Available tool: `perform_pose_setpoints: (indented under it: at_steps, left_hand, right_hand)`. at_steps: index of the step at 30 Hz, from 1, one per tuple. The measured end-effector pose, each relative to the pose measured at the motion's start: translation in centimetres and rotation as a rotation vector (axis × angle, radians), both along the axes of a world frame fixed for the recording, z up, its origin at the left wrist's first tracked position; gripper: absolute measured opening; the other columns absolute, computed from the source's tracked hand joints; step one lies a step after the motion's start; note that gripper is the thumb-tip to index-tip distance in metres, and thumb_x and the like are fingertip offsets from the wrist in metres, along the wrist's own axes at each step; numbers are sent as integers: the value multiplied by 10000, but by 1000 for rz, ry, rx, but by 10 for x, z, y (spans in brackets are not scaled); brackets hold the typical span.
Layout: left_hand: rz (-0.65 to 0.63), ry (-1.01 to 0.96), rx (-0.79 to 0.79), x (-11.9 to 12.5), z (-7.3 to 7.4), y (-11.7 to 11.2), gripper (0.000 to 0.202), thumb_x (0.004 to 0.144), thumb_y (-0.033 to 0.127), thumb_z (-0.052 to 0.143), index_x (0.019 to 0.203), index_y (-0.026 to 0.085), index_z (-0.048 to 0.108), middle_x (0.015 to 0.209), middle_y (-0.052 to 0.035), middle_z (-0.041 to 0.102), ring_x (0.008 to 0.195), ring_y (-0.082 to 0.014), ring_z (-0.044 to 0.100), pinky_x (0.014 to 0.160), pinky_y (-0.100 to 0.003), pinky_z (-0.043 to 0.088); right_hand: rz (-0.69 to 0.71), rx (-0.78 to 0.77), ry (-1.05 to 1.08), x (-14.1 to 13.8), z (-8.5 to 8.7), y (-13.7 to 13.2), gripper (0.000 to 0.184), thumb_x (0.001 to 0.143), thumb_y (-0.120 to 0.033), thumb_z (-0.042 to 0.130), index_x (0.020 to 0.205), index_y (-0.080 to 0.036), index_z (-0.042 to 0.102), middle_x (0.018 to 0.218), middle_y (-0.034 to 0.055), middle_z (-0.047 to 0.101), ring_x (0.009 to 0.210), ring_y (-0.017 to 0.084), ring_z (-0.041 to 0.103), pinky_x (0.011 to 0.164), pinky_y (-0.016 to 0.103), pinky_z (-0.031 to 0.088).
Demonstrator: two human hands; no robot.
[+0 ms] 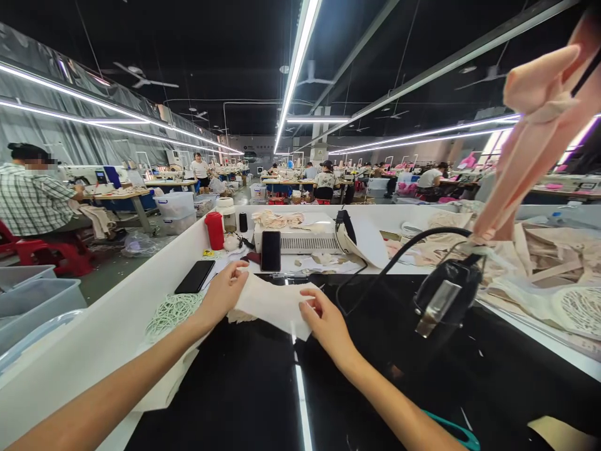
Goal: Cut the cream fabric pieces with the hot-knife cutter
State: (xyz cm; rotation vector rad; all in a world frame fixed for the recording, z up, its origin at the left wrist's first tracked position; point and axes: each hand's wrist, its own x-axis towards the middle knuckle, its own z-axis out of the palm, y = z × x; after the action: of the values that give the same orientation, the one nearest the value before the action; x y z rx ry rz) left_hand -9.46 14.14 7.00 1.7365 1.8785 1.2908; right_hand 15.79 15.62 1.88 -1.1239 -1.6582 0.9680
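A cream-coloured piece of fabric is stretched between my two hands, above the glossy black work surface. My left hand pinches its left end, where more cream cloth bunches underneath. At the other end, my right hand grips the edge between thumb and fingers. Beside my left forearm lies a heap of pale green elastic cord. Below that, folded cream cloth hangs at the edge of the black surface, partly covered by my arm.
A hand-held iron hangs at right from a peach cloth-wrapped support, its black cable curving left. Phones, a red flask and a white box stand behind. Cream garment pieces pile up at right; teal-handled scissors lie near my right forearm.
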Motion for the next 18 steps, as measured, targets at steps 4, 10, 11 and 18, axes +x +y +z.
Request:
perform_pose_setpoints:
  at_steps: [4, 10, 11, 18]
  left_hand:
    - [30, 102, -19, -5, -2, 36, 283, 1029, 387, 611, 1209, 172, 644, 1000, -34, 675, 852, -192, 658, 835, -393, 559]
    - [30, 229, -98, -6, -26, 49, 295, 1038, 376, 642, 1242, 163, 646, 1160, -76, 691, 979, -220, 695, 878, -431, 599]
    - [32, 244, -110, -5, -30, 48, 295, 1038, 375, 643, 1244, 164, 647, 1171, -79, 690, 990, -222, 695, 885, -435, 600]
    - [36, 294, -168, -8, -38, 46, 327, 1033, 377, 650, 1282, 166, 635, 1221, -90, 681, 1031, -236, 694, 903, -451, 601]
  right_hand:
    - [-101, 73, -34, 1, 4, 40, 404, 864, -446, 537, 1137, -178, 663, 844, 30, 670, 629, 176, 547, 591, 292, 427]
    - [-160, 151, -166, -1, -12, 72, 312, 856, -358, 540, 1074, -189, 686, 818, 28, 677, 722, 219, 598, 717, 327, 457]
    - [-155, 154, -192, 0, -16, 74, 304, 861, -335, 535, 1081, -190, 686, 852, 37, 692, 747, 223, 609, 738, 332, 462]
    - [-163, 177, -355, 5, -24, 61, 338, 913, -261, 520, 1215, -205, 661, 1198, 110, 661, 1033, 257, 649, 859, 354, 476]
